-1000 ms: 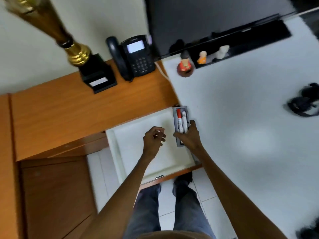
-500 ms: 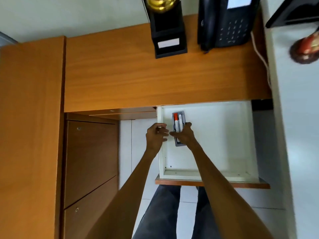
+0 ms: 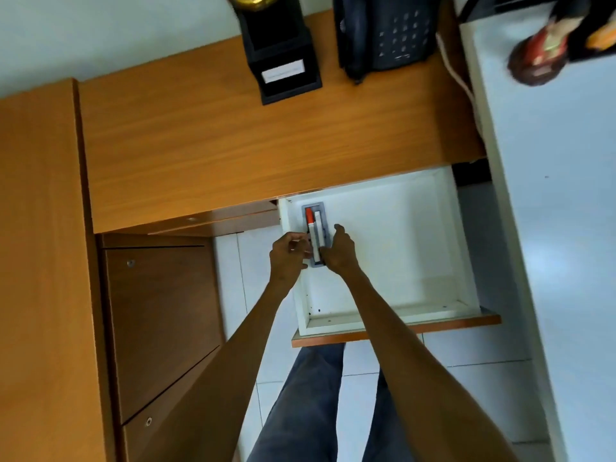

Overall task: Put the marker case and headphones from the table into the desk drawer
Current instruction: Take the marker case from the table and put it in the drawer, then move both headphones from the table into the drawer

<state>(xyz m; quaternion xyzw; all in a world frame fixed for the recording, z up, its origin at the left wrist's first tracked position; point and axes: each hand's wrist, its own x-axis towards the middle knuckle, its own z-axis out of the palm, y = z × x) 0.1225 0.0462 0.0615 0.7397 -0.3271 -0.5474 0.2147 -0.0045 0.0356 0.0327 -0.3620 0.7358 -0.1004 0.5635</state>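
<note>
Grey case, head view: the marker case (image 3: 314,237) lies in the open desk drawer (image 3: 393,241), hard against the drawer's left wall near its back, holding a red-capped marker (image 3: 309,219) and a white one beside it.
Change: a second ago the case was at the drawer's right side by the white table; it now sits on the opposite side, so the first item looks all but delivered.
Right hand: the right hand (image 3: 339,251) cups the case's right edge, fingers curled on it, thumb lifted.
Left hand: the left hand (image 3: 289,254) pinches the case's left edge at the drawer wall.
Drawer contents: only the case; the rest of the white floor is bare.
Headphones: outside this view, not in the drawer, so that half remains.
Above the drawer: a black trophy base (image 3: 283,58) and a desk phone (image 3: 383,31) on the wooden top.
</note>
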